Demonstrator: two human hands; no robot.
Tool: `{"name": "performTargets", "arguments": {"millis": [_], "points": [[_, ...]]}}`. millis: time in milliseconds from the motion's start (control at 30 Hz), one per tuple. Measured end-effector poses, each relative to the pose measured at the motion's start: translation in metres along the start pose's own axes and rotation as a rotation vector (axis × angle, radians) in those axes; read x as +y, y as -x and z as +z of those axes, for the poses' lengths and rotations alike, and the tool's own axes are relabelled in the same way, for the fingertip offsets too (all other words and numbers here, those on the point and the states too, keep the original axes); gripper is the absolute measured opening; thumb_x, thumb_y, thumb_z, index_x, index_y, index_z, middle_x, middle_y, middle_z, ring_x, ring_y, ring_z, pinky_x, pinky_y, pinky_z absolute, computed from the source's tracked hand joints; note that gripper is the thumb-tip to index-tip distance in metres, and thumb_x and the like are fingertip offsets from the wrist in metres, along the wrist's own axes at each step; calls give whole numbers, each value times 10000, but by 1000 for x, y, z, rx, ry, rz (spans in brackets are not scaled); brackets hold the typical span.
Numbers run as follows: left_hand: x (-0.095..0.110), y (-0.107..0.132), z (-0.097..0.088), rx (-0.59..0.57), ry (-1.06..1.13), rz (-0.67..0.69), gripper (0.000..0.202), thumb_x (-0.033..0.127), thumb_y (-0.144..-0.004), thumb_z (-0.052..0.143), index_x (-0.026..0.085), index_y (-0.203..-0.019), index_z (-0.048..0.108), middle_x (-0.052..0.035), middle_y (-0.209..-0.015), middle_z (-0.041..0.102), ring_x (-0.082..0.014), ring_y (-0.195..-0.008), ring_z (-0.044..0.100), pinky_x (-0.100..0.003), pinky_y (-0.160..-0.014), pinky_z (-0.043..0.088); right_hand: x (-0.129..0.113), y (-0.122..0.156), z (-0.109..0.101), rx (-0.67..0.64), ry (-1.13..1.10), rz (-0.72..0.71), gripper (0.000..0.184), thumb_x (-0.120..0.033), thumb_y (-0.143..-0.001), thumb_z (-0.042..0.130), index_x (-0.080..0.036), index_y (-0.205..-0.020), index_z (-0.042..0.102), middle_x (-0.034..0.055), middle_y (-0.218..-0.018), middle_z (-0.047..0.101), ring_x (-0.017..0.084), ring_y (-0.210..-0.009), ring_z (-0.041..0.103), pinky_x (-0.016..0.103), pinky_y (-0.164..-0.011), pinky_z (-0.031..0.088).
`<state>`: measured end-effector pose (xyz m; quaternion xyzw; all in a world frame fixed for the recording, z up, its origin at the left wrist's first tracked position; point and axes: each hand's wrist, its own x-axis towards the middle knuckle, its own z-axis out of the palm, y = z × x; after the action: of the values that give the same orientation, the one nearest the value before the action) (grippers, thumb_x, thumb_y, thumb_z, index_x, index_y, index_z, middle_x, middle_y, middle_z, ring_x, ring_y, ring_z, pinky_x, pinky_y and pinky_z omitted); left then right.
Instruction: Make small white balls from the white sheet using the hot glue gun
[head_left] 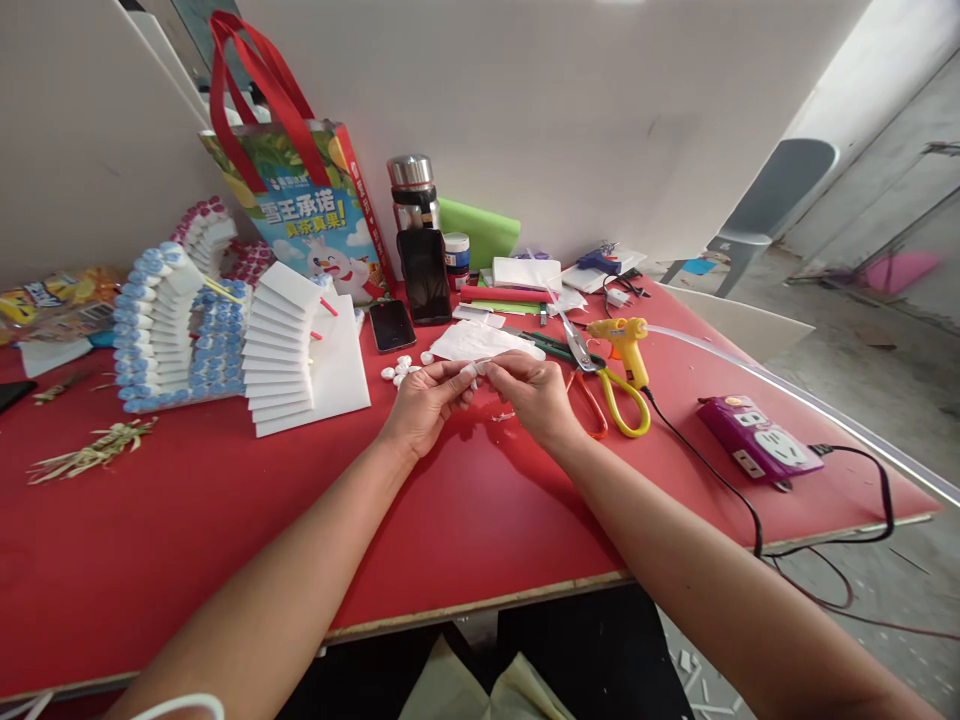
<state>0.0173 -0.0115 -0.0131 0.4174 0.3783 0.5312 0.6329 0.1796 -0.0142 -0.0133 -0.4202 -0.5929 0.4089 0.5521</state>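
White and small, a piece [472, 370] was pinched in the fingers of both the left hand [424, 402] and the right hand [534, 397], over the red desk [480, 530]. White lumps [402, 369] lay just beside the left hand; scissors [594, 366] with red and yellow handles and a yellow glue gun [632, 352] rested near the right.

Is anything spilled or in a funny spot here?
Yes: small, flat white scraps litter the rough grey floor beside the red-topped table, as if dropped. A loose, straw-coloured dry bundle lies on the table's left, looking out of place.
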Motion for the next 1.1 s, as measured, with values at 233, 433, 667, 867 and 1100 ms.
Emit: {"name": "performTargets", "arguments": {"millis": [233, 433, 667, 867, 1100], "points": [[-3, 1, 3, 38, -13, 35, 342, 326, -656, 917, 113, -882, 773, -27, -750, 686, -88, -595, 566, -245, -577, 426, -2, 1, 1, 3, -43, 53, 202, -325, -850, 671, -174, -775, 784, 52, -838, 717, 159, -749, 619, 276, -654, 490], [-7, 1, 3, 49, -58, 90, 320, 345, -686, 899, 123, -871, 760, -26, -734, 690, -93, -594, 571, -245, -586, 443, -2, 2, 1, -21, -13, 20, 226, -340, -873, 661, -164, -824, 793, 61, -853, 709, 157, -750, 615, 275, -646, 489], [-9, 1, 1, 73, -114, 134, 298, 361, -702, 890, 137, -857, 769, -30, -707, 698, -106, -579, 578, -254, -573, 446, 1, 2, 0, -67, 30, -40, 250, -356, -907, 629, -166, -842, 778, 57, -826, 676, 163, -761, 626, 274, -642, 494], [-8, 2, 1, 90, -172, 144, 321, 396, -682, 896, 143, -833, 769, -44, -724, 715, -114, -566, 575, -265, -563, 451, -1, 4, 0, -74, 38, -39, 265, -310, -911, 558, -166, -752, 715, 64, -886, 676, 164, -788, 627, 274, -658, 497], [-6, 3, 2, 103, -237, 168, 313, 400, -676, 898, 146, -776, 745, -28, -684, 697, -103, -528, 548, -256, -529, 431, -2, 6, 0, -98, 55, -58, 244, -227, -877, 509, -165, -816, 738, 63, -937, 682, 161, -817, 629, 269, -669, 492]]}}
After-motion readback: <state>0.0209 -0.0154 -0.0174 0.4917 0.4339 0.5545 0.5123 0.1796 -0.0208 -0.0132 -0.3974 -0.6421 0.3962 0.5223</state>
